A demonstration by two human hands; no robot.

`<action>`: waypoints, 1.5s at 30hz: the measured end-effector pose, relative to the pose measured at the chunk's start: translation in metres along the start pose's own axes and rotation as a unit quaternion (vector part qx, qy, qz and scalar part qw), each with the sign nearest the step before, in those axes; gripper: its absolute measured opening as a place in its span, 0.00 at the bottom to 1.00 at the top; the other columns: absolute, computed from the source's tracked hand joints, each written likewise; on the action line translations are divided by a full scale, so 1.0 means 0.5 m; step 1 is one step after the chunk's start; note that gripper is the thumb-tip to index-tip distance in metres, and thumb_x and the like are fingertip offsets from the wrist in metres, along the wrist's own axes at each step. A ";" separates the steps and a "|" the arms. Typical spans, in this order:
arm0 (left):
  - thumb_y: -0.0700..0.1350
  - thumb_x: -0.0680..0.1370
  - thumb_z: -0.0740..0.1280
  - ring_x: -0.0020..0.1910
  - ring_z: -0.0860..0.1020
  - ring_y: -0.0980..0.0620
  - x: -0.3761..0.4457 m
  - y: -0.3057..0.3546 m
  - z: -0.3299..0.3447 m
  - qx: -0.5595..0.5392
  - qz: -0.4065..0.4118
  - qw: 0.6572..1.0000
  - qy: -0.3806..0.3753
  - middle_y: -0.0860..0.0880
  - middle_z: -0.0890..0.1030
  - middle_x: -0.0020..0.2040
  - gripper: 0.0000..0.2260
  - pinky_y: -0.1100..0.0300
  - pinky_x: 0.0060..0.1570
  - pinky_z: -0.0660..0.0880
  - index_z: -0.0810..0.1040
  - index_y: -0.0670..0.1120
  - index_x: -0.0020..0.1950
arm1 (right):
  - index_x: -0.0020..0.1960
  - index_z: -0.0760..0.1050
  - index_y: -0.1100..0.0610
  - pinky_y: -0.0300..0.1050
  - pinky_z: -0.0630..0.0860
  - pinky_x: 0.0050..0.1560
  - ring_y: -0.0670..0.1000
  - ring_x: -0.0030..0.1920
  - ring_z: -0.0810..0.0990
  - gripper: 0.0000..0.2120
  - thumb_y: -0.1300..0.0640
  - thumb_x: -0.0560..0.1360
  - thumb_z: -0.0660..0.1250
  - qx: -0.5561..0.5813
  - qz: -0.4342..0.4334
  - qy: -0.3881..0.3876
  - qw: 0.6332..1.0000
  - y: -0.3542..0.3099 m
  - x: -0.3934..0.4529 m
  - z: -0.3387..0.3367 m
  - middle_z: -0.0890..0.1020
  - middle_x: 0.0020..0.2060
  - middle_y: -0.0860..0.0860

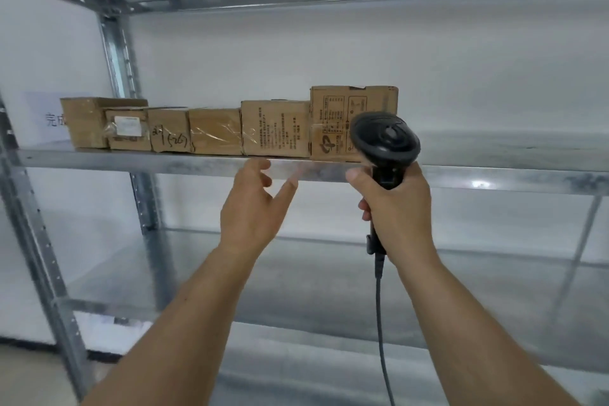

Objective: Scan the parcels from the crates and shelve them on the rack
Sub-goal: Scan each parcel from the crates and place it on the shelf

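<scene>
- Six cardboard parcels [230,125] stand in a row along the front of a metal rack [131,158] shelf, touching side by side; the rightmost one [333,122] is the tallest.
- The left hand [255,204] is just below the shelf edge, its fingers [263,171] loosely spread, holding nothing, close under the parcels.
- The right hand [395,204] has its fingers wrapped round a black scanner [385,142] handle, the scanner's head overlapping the rightmost parcel.

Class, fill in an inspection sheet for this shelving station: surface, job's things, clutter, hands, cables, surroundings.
Surface: metal shelf, holding parcels along its front edge.
Job's things: six cardboard parcels in a row; tallest parcel at the right end; black scanner.
Clutter: nothing seen.
Hands: left hand open, just below the shelf edge; right hand grips the scanner handle.
Cables: scanner cable hangs down.
Surroundings: white wall, paper sign, lower shelf.
</scene>
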State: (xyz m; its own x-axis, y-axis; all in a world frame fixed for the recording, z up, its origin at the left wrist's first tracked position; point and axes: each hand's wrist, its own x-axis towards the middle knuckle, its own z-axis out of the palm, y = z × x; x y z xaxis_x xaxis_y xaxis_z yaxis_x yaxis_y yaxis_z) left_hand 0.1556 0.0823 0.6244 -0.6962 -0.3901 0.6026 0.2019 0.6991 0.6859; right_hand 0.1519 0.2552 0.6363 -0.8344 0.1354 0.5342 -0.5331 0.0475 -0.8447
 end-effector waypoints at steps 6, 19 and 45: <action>0.58 0.76 0.67 0.42 0.75 0.61 -0.115 -0.103 -0.099 0.023 -0.082 0.996 0.030 0.53 0.75 0.55 0.23 0.57 0.45 0.75 0.68 0.52 0.67 | 0.77 0.55 0.39 0.38 0.77 0.35 0.49 0.40 0.79 0.39 0.55 0.74 0.73 0.099 0.022 -0.156 0.982 0.031 -0.128 0.083 0.80 0.52 0.54; 0.59 0.74 0.67 0.43 0.76 0.62 -0.273 -0.317 -0.420 0.092 -0.157 0.978 0.105 0.55 0.74 0.55 0.23 0.57 0.46 0.76 0.69 0.54 0.66 | 0.66 0.58 0.20 0.56 0.77 0.58 0.48 0.51 0.77 0.41 0.42 0.61 0.74 0.205 0.008 -0.316 0.926 0.006 -0.423 0.394 0.79 0.59 0.40; 0.60 0.75 0.67 0.44 0.75 0.62 -0.404 -0.699 -1.103 0.236 -0.254 0.906 0.244 0.56 0.72 0.57 0.26 0.64 0.43 0.74 0.67 0.53 0.69 | 0.68 0.56 0.25 0.62 0.75 0.59 0.52 0.53 0.76 0.40 0.42 0.63 0.73 0.298 0.004 -0.515 0.804 -0.169 -0.864 1.093 0.76 0.60 0.35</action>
State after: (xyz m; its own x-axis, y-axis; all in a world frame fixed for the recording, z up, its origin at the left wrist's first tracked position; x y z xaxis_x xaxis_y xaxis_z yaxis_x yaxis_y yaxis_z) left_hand 0.6056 -0.4133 0.4880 -0.2062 -0.8708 0.4463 -0.4561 0.4891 0.7435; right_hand 0.4811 -0.3481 0.4949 -0.3480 -0.7722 0.5316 -0.2423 -0.4736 -0.8467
